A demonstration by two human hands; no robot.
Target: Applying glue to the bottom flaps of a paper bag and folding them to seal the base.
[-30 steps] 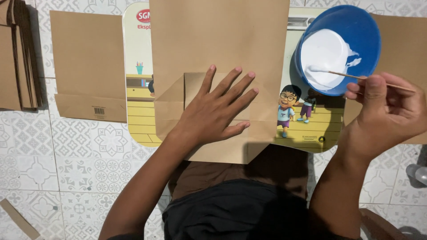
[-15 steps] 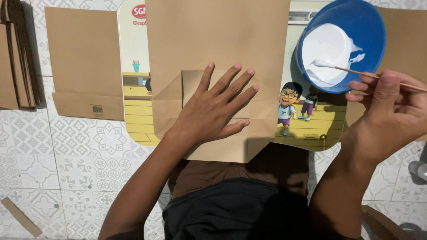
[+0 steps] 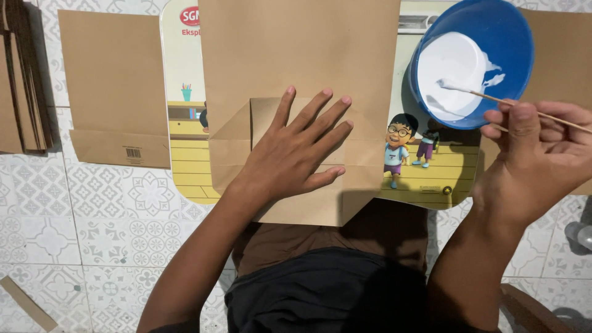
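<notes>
Barely shifted, the right hand (image 3: 539,157) pinches a thin stick (image 3: 493,97) dipping into the blue glue bowl (image 3: 472,61). Left hand (image 3: 296,151) lies flat, fingers spread, on the brown paper bag (image 3: 296,55).

The brown paper bag (image 3: 296,55) runs past the far edge of the picture, and the left hand (image 3: 296,154) covers the middle of its folded bottom. Under the bag, most of the cartoon-printed board (image 3: 425,166) is hidden. The thin stick (image 3: 493,98) vanishes among the right hand (image 3: 536,160) fingers, and its far tip is lost in white paste inside the blue bowl (image 3: 512,37), whose far rim is cut off. The stack of brown sheets (image 3: 21,74) at the left is cropped by the left edge.
</notes>
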